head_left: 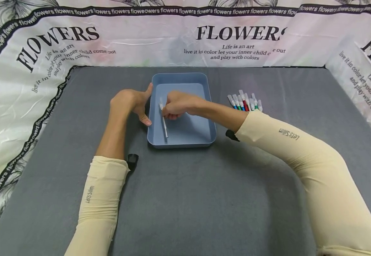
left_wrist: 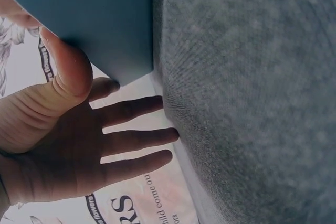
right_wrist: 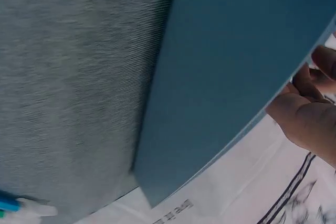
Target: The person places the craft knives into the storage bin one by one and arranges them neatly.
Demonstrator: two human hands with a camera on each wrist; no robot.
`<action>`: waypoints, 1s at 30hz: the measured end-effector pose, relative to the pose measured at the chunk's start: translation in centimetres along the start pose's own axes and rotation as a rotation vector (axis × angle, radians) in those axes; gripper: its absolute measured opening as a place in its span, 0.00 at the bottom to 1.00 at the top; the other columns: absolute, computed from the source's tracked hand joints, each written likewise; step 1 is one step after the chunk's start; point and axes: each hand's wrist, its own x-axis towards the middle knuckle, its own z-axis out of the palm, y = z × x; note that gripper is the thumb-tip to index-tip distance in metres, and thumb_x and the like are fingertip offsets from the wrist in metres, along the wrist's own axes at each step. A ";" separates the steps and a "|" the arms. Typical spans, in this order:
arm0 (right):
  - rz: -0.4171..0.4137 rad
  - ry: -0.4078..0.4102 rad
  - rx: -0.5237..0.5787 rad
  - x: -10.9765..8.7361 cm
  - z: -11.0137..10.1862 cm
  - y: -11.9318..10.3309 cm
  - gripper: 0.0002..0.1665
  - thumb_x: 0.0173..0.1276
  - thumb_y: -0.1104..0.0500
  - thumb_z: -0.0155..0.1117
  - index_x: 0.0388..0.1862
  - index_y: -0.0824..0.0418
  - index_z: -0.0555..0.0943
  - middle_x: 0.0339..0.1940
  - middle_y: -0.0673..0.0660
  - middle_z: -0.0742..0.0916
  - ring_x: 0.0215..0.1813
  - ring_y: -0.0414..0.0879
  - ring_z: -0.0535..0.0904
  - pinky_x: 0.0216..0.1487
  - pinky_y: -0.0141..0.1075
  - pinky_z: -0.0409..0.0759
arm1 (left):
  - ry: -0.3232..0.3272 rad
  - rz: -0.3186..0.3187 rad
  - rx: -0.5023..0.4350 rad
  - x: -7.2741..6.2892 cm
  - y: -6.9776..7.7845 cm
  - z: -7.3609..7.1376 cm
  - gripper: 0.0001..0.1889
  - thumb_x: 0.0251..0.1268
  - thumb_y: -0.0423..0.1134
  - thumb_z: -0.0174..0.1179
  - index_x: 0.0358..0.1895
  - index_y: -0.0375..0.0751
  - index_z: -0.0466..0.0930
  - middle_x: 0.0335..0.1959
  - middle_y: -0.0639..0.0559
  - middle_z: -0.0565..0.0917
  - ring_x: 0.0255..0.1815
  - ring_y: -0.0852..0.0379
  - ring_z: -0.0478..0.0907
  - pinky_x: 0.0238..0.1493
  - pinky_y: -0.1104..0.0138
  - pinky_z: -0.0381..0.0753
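Note:
A blue rectangular tray [head_left: 190,137] lies on the grey cloth. Over its left half, my right hand [head_left: 180,105] has its fingers curled, and the thumb and forefinger pinch a slim silver pen-like stick [head_left: 164,126]. The stick slants along the tray's left side, its pale end pointing away from me. At the tray's left edge my left hand [head_left: 131,103] is spread, the thumb at the rim. In the left wrist view the left hand's fingers [left_wrist: 139,139] are straight and hold nothing. The tray wall hides part of my right hand [right_wrist: 310,108] in the right wrist view.
Several capped markers [head_left: 244,101] lie in a bunch to the right of the tray, partly behind my right forearm. A white flower-print sheet [head_left: 153,42] with black lettering borders the grey cloth at the back and sides.

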 end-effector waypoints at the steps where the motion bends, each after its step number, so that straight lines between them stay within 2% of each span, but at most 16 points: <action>1: -0.006 0.000 -0.005 0.2 0.2 -0.1 0.14 0.74 0.61 0.60 0.36 0.68 0.88 0.22 0.50 0.84 0.28 0.40 0.78 0.34 0.32 0.77 | 0.002 -0.001 -0.006 0.0 0.0 0.0 0.75 0.57 0.66 0.73 0.80 0.63 0.08 0.87 0.33 0.38 0.84 0.34 0.53 0.71 0.38 0.69; 6: -0.005 -0.001 -0.002 1.0 1.4 -0.7 0.11 0.71 0.64 0.58 0.30 0.65 0.84 0.21 0.51 0.83 0.25 0.40 0.76 0.30 0.32 0.74 | 0.001 0.002 -0.014 0.2 0.2 0.2 0.74 0.57 0.65 0.73 0.80 0.63 0.09 0.87 0.33 0.38 0.84 0.33 0.52 0.72 0.37 0.68; 12: -0.047 0.021 -0.012 1.5 1.8 -0.9 0.12 0.72 0.67 0.55 0.31 0.67 0.84 0.24 0.52 0.84 0.23 0.39 0.75 0.30 0.30 0.76 | 0.019 0.003 -0.022 0.1 0.2 0.2 0.74 0.56 0.65 0.74 0.81 0.65 0.11 0.87 0.32 0.42 0.81 0.32 0.56 0.71 0.36 0.69; 18: -0.092 0.001 -0.043 1.5 1.7 -1.1 0.08 0.68 0.70 0.59 0.30 0.68 0.84 0.18 0.50 0.81 0.21 0.39 0.74 0.29 0.30 0.74 | 0.021 0.011 -0.012 -0.1 0.0 0.1 0.74 0.56 0.65 0.74 0.82 0.63 0.12 0.87 0.33 0.41 0.83 0.32 0.54 0.73 0.35 0.67; 23: -0.136 -0.039 -0.055 1.5 1.7 -1.1 0.09 0.66 0.70 0.62 0.25 0.63 0.81 0.16 0.49 0.79 0.21 0.39 0.74 0.28 0.29 0.73 | 0.029 0.017 -0.006 -0.2 -0.1 0.1 0.74 0.56 0.64 0.74 0.82 0.61 0.13 0.87 0.33 0.42 0.83 0.32 0.53 0.74 0.36 0.67; 27: -0.163 -0.073 -0.104 1.3 1.5 -1.2 0.08 0.70 0.67 0.63 0.29 0.67 0.85 0.17 0.49 0.80 0.23 0.39 0.75 0.30 0.29 0.74 | 0.019 0.016 0.003 -0.1 -0.1 0.0 0.73 0.57 0.65 0.73 0.82 0.61 0.12 0.88 0.34 0.40 0.84 0.32 0.52 0.73 0.36 0.67; 30: -0.169 -0.096 -0.173 1.0 1.2 -1.2 0.11 0.74 0.64 0.61 0.40 0.70 0.88 0.21 0.50 0.83 0.26 0.39 0.78 0.33 0.29 0.75 | 0.013 0.005 0.000 -0.1 0.0 -0.1 0.74 0.57 0.65 0.73 0.81 0.62 0.11 0.88 0.35 0.39 0.84 0.33 0.52 0.73 0.36 0.67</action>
